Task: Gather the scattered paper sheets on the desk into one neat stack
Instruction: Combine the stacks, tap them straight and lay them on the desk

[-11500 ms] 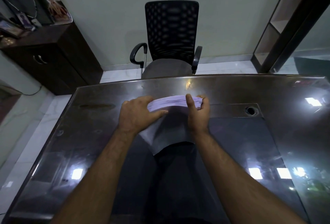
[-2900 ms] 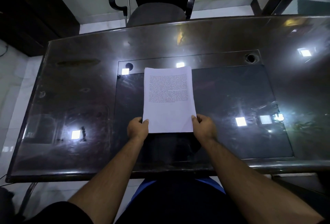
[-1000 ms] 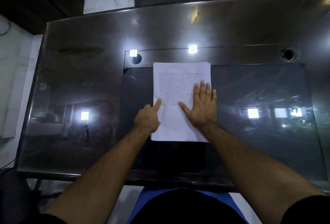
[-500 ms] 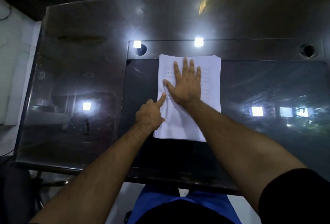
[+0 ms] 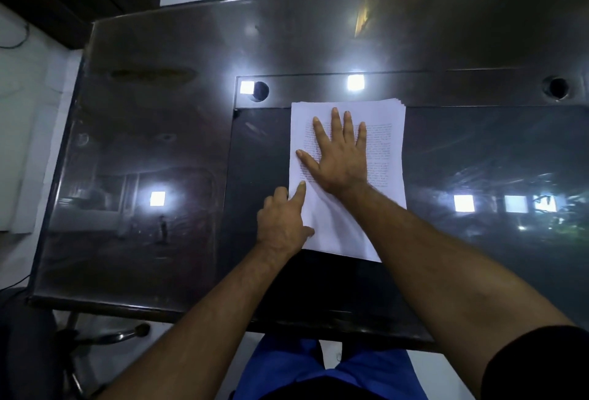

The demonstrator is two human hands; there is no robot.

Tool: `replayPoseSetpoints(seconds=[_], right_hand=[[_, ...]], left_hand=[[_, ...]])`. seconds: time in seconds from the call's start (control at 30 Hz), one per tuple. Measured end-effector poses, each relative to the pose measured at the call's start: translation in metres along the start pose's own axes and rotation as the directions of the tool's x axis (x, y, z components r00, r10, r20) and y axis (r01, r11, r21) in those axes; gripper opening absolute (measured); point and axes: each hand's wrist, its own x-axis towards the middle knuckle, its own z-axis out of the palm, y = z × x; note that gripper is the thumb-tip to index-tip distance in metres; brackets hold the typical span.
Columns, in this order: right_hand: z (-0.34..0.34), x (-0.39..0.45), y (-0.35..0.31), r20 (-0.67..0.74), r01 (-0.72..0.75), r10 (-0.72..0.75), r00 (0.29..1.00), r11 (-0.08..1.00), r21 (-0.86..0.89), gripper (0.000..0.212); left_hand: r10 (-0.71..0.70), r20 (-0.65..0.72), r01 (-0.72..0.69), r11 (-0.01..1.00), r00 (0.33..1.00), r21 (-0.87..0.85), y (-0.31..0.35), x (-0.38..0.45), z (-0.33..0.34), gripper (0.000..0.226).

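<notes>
Flat right hand [image 5: 341, 157] presses rectangular paper stack [image 5: 387, 132].

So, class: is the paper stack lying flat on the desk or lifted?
Flat: the paper stack lies on the desk, right hand spread on top.
</notes>
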Motion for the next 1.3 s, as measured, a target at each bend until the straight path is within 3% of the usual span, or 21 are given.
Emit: replayPoseSetpoints(seconds=[0.1,0.23,0.4,0.7,0.77,0.83,0.93,1.03,1.13,1.3], right_hand=[[-0.002,-0.009,0.008,-0.022,-0.007,0.007,1.0,1.0,0.008,0.084],[-0.007,-0.03,0.017,-0.123,-0.148,0.155,0.98,0.987,0.065,0.081],[-0.009,-0.071,0.028,-0.207,-0.294,0.364,0.908,0.906,0.304,0.078],[-0.019,-0.091,0.037,-0.149,-0.342,0.511,0.847,0.737,0.583,0.071],[-0.023,-0.098,0.042,-0.133,-0.369,0.575,0.808,0.668,0.646,0.069],[-0.025,-0.106,0.051,-0.078,-0.42,0.635,0.769,0.593,0.687,0.066],[-0.022,-0.12,0.069,0.011,-0.416,0.644,0.765,0.481,0.772,0.058],[-0.023,-0.129,0.08,0.063,-0.39,0.627,0.776,0.399,0.83,0.047],[-0.028,-0.13,0.089,0.096,-0.376,0.601,0.793,0.36,0.854,0.031],[-0.03,-0.133,0.099,0.142,-0.398,0.567,0.811,0.358,0.844,0.023]], left_hand=[[0.001,0.009,-0.001,1.0,1.0,0.019,0.0,0.001,0.0,0.099],[-0.008,-0.006,0.008,1.0,1.0,0.015,0.0,0.002,0.001,0.1],[-0.033,-0.024,0.033,0.999,0.999,0.01,0.002,0.0,0.002,0.1],[-0.028,-0.052,0.023,0.996,0.998,-0.081,0.004,-0.003,0.006,0.102],[-0.039,-0.071,0.028,0.989,0.997,-0.142,0.005,-0.006,0.005,0.107],[-0.031,-0.11,0.021,0.996,0.993,-0.09,0.007,-0.012,0.005,0.117],[0.146,-0.212,-0.11,0.978,0.966,0.175,0.018,-0.024,0.013,0.126],[0.403,-0.176,-0.344,0.893,0.898,0.29,0.039,-0.033,0.028,0.123],[0.52,-0.144,-0.465,0.834,0.842,0.297,0.06,-0.033,0.039,0.104],[0.536,-0.248,-0.497,0.843,0.807,0.206,0.078,-0.032,0.046,0.07]])
